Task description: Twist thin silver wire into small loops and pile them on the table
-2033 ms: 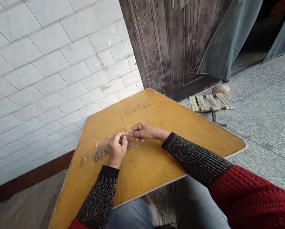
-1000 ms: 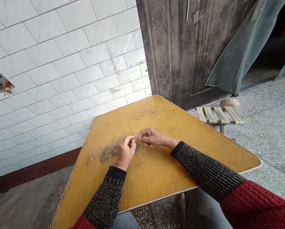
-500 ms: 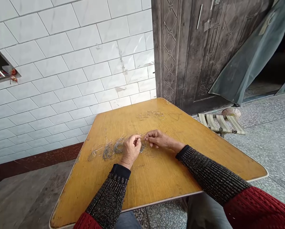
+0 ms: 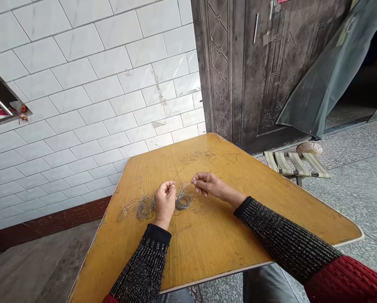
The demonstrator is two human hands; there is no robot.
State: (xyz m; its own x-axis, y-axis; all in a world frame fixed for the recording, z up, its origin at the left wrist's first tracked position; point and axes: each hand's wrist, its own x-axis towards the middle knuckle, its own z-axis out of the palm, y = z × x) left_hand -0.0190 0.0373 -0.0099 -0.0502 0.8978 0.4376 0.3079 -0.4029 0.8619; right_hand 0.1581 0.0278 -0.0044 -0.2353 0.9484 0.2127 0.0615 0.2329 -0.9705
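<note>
My left hand (image 4: 165,203) is closed in a pinch above the table, and a thin wire (image 4: 177,173) sticks up from its fingertips. To the right, my right hand (image 4: 209,185) is also pinched, its fingertips a short way from the left ones. What it holds, if anything, is too fine to make out. Between and below the hands lies a coiled wire bundle (image 4: 183,202) with loose ends fanning upward. Left of my left hand lie another grey wire bundle (image 4: 143,207) and a looser, thinner one (image 4: 127,208). One more bundle is partly hidden behind the left hand.
On the far part of the yellow wooden table (image 4: 213,235) lie a tangle of thin wire loops (image 4: 198,156) and a wire triangle (image 4: 231,158). A strap-topped folding stool (image 4: 297,164) stands beyond the right edge. A tiled wall (image 4: 106,97) and dark door (image 4: 238,75) are behind.
My left hand has moved left, away from the right hand, uncovering the coiled bundle between them. A wire now shows upright at its fingertips. My right hand stays nearly in place. The view has shifted slightly.
</note>
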